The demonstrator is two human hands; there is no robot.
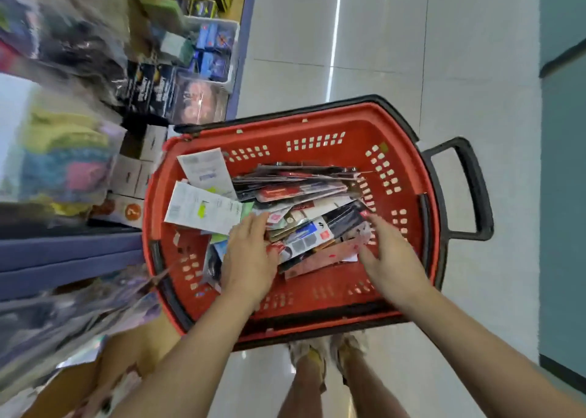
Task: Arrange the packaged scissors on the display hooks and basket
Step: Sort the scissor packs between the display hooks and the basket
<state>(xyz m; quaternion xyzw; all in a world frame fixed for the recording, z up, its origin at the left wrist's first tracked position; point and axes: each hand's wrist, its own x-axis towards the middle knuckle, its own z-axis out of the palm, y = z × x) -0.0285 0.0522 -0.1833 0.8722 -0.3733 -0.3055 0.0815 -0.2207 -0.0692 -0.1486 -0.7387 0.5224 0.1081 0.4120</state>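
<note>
Progress: early, by my judgement. Packs (pixel 304 195) lie in a loose heap across the middle of the red basket (pixel 317 122), which stands on the floor beside the shelves (pixel 63 132); printed slips (pixel 203 205) lean at its left edge. Hooks not made out: the shelf side is blurred. The whole heap looks left to sort.

Pose: both arms reach over the near edge. Left hand (pixel 250 252) lies flat, fingers straight, on the heap's left end. Right hand (pixel 390 259) is spread, fingertips touching the right end. Neither grips a pack.
</note>
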